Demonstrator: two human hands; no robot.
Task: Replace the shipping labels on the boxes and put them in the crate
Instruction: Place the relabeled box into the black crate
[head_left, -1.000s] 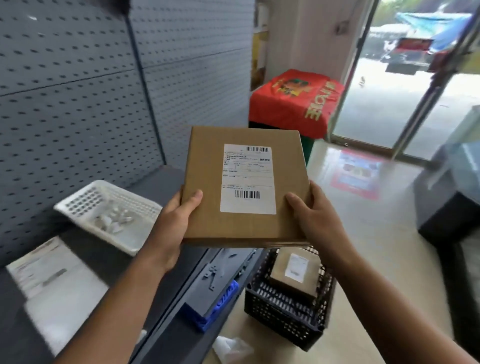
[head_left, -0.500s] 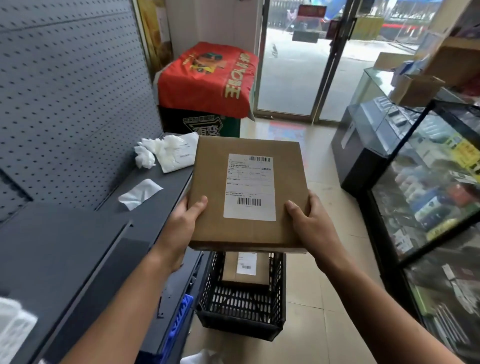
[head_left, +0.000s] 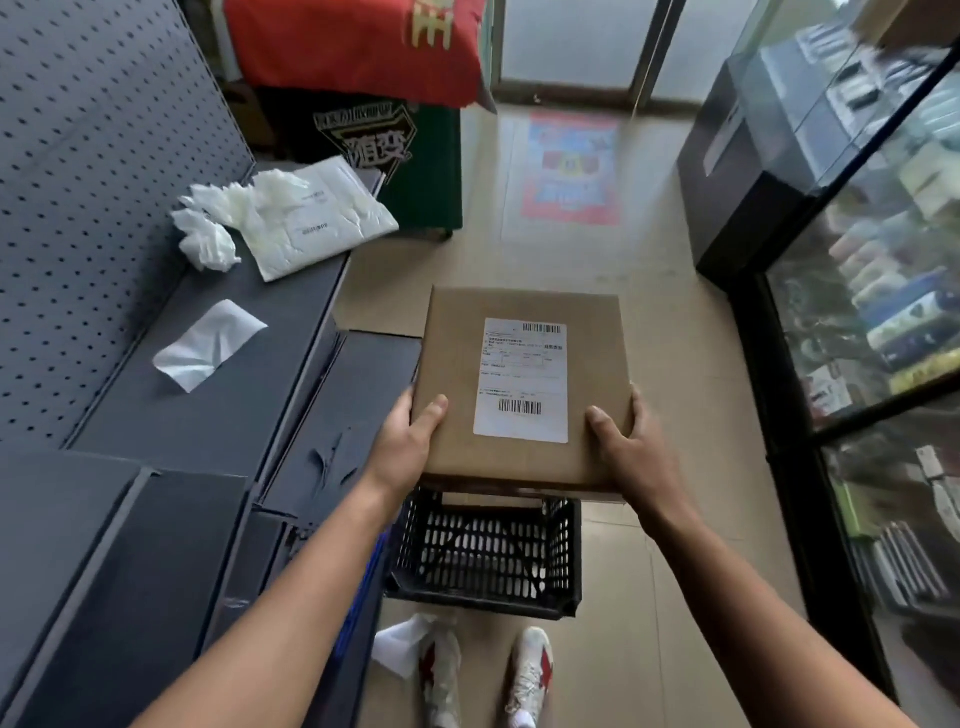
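Observation:
A flat brown cardboard box (head_left: 452, 364) with a white shipping label (head_left: 522, 379) on top hangs level above the black plastic crate (head_left: 485, 558) on the floor. My left hand (head_left: 410, 441) grips the box's near left edge, thumb on top. My right hand (head_left: 623, 447) grips the near right edge the same way. The box hides most of the crate's inside; only the crate's near lattice wall shows.
A dark grey shelf (head_left: 208, 415) runs along the left with crumpled white paper (head_left: 208, 239), a white mailer bag (head_left: 322, 218) and a loose backing sheet (head_left: 208, 345). A glass display case (head_left: 857, 312) stands at the right. My shoes (head_left: 483, 675) are just behind the crate.
The view has tilted down and swung right. Both hands have carried the box lower, from chest height to just above the crate; the box inside the crate is now hidden.

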